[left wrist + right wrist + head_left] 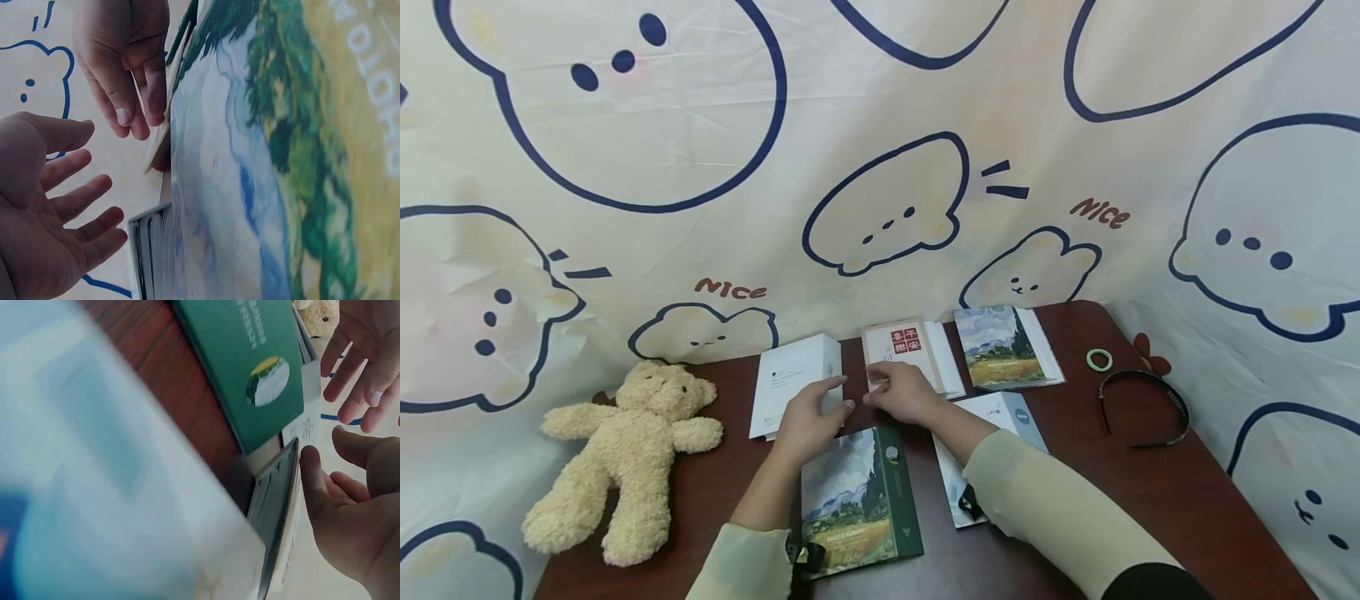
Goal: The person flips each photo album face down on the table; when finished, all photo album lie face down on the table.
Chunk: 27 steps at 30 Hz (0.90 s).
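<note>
My left hand hovers between a white book and a photo album with a painted landscape cover and green spine. Its fingers are spread and hold nothing. My right hand reaches over the lower edge of a cream album with red square characters, fingers loosely bent and empty. Both palms face each other across a small gap, as the left wrist view shows. Below the right forearm lies a pale blue and white album, partly hidden by the sleeve. A second landscape album lies behind, to the right.
A cream teddy bear lies at the left of the dark wooden table. On the right are a black headband, a pale green ring and a small brown object at the edge. A printed curtain hangs behind.
</note>
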{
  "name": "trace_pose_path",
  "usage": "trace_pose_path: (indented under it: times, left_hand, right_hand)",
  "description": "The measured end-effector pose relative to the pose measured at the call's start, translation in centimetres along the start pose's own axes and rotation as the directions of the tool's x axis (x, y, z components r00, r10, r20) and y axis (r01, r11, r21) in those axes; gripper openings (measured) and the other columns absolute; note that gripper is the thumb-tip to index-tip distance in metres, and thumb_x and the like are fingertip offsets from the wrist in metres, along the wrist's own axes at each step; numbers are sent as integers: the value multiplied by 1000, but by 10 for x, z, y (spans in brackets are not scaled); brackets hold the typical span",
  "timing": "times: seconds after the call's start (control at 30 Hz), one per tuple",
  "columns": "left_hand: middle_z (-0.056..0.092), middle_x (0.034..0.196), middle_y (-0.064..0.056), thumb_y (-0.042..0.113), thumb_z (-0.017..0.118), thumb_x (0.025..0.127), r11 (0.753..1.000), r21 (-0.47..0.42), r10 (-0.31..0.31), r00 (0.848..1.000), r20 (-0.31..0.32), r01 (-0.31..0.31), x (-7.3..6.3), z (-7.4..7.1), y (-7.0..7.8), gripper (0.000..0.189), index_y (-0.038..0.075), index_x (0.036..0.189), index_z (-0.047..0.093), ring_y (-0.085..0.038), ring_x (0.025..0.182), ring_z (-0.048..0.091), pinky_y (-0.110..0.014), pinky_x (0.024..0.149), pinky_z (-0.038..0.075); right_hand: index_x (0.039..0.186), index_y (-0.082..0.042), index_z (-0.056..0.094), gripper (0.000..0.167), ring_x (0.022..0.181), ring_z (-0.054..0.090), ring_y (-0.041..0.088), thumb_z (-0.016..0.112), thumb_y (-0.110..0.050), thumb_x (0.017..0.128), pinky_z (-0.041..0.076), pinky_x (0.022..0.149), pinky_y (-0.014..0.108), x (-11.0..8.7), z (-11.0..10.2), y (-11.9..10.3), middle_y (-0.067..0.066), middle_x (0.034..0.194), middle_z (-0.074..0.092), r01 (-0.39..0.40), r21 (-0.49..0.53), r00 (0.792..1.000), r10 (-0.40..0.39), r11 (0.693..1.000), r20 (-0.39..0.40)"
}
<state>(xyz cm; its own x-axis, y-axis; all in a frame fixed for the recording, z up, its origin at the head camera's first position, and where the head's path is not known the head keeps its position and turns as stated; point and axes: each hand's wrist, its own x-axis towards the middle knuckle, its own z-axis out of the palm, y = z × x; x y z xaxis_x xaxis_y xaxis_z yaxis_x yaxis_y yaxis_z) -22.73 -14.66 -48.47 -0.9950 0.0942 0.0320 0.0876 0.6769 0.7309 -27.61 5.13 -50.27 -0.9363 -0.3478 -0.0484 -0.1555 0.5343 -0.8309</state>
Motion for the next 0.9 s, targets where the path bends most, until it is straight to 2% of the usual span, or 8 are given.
trace_pose_path:
  times: [0.13, 0.4, 0.57, 0.73, 0.9]
  left_hand:
    - [59, 145, -14, 24, 72, 99, 1000, -31, 1, 1000, -8, -1, 3, 6, 3, 44, 13, 141, 65, -37, 137, 53, -59, 108, 45]
    - [58, 146, -12, 25, 71, 99, 999, -54, 9, 1000, 15, -8, 8, 19, 14, 46, 14, 143, 63, -37, 132, 56, -56, 103, 51]
    - [61, 139, -14, 21, 72, 98, 995, -101, 5, 1000, 23, -2, 14, 26, 16, 50, 10, 145, 60, -36, 127, 59, -54, 101, 52]
    - [60, 138, -16, 22, 73, 98, 994, -97, -37, 999, 40, 41, 17, 31, 13, 54, 11, 148, 57, -36, 123, 61, -53, 96, 54]
    - [61, 138, -19, 22, 71, 99, 993, -102, -55, 996, 73, 62, 16, 33, 10, 57, 7, 150, 53, -35, 122, 62, -53, 95, 55]
  right_hand:
    - [145, -5, 59, 54, 106, 72, 20, 75, -19, 95, 59, 88, 37, -5, -11, 6, 11, 134, 68, -13, -20, 1000, 13, 1000, -14]
    - [145, -8, 59, 55, 104, 70, 17, 76, -20, 95, 59, 80, 33, -14, -31, 19, 8, 133, 68, -63, -46, 997, 61, 997, -48]
    - [144, -9, 60, 55, 103, 68, 17, 78, -21, 94, 58, 80, 34, -19, -42, 22, 7, 131, 69, -85, -69, 994, 80, 994, -70]
    - [143, -13, 62, 53, 110, 66, 21, 79, -24, 94, 57, 87, 39, -22, -48, 27, 4, 132, 68, -113, -123, 992, 105, 986, -73]
    - [140, -10, 64, 52, 120, 64, 28, 79, -23, 92, 54, 97, 44, -23, -49, 33, 8, 134, 68, -99, -170, 992, 84, 980, -96]
